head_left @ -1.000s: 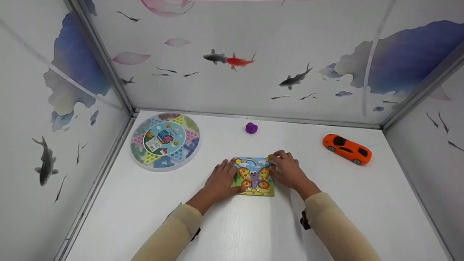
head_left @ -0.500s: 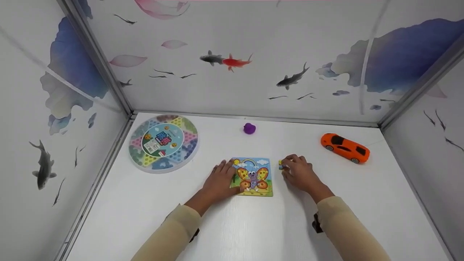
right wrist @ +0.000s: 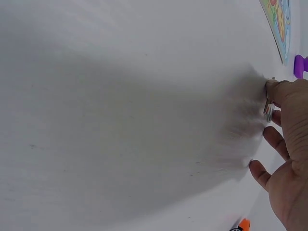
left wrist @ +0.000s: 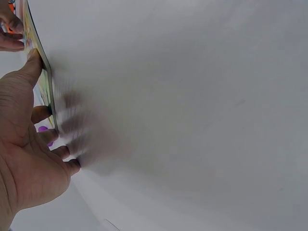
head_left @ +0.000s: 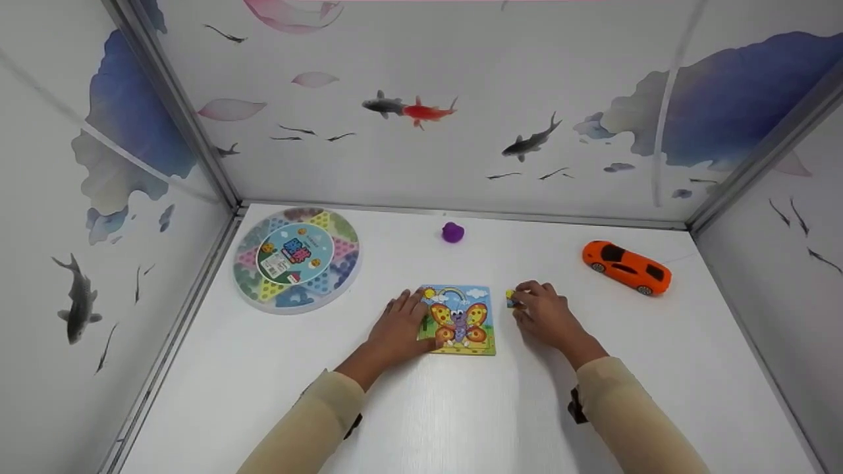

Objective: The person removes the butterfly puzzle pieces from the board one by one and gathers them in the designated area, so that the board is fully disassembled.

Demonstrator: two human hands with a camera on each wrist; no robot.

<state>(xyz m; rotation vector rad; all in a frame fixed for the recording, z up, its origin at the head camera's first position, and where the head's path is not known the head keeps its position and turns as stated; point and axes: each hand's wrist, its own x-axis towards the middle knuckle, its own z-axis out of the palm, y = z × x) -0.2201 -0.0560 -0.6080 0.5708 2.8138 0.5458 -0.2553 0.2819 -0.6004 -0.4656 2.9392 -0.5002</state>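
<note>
A square butterfly puzzle board (head_left: 464, 316) lies flat in the middle of the table. My left hand (head_left: 397, 329) rests on its left side, the thumb over the lower edge and the fingers spread along the side; the left wrist view shows the fingertips right at the rim. To the right of the board, my right hand (head_left: 543, 316) pinches a small yellow-and-blue piece (head_left: 510, 299) between thumb and fingers. In the right wrist view this piece (right wrist: 268, 113) shows a thin edge, and the other fingers are spread low over the table. Part of it is hidden by the fingers.
A round Chinese checkers set (head_left: 296, 260) lies at the back left. Near the back wall sits a small purple object (head_left: 452, 232), and an orange toy car (head_left: 627, 267) stands at the right. Printed walls with metal rails enclose the white table (head_left: 421, 415).
My right hand has moved right from the board's upper right corner, with the small piece in its fingers, and has stayed about there over the last half second. My left hand holds its place.
</note>
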